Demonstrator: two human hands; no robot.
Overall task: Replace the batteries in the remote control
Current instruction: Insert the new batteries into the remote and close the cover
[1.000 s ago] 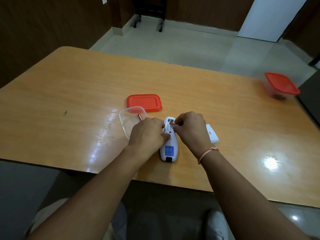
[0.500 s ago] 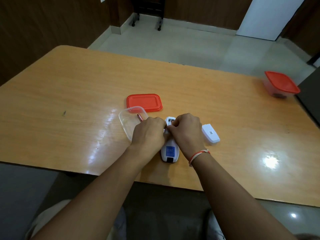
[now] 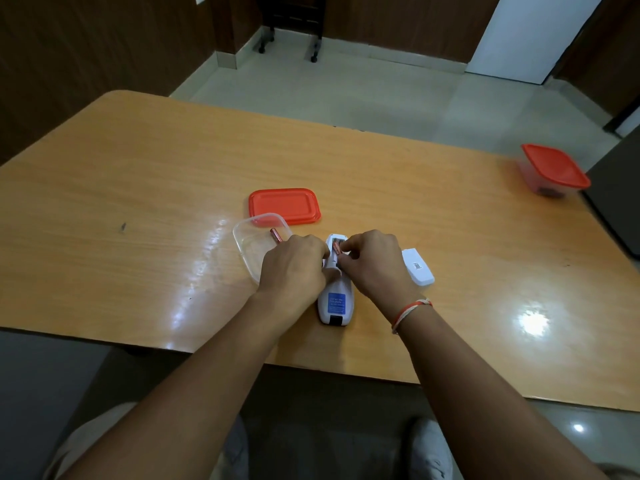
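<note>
Because it is light, rigid and smooth, the white plastic remote control (image 3: 335, 292), lying face down just below frame centre on the glossy wooden table (image 3: 138, 188), probably skids unless pinned at its sides. The left hand (image 3: 294, 265) curls over its left edge, steadying it. The right hand (image 3: 375, 261) arches over the open compartment, fingertips pinched on a small reddish battery (image 3: 337, 247).

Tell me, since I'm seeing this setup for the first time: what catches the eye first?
Both hands, the left hand and right hand, meet over a white remote control lying face down near the table's front edge, its battery bay open. Just behind lie an orange lid and a clear container holding a battery. A lidded orange-topped container sits far right.
</note>
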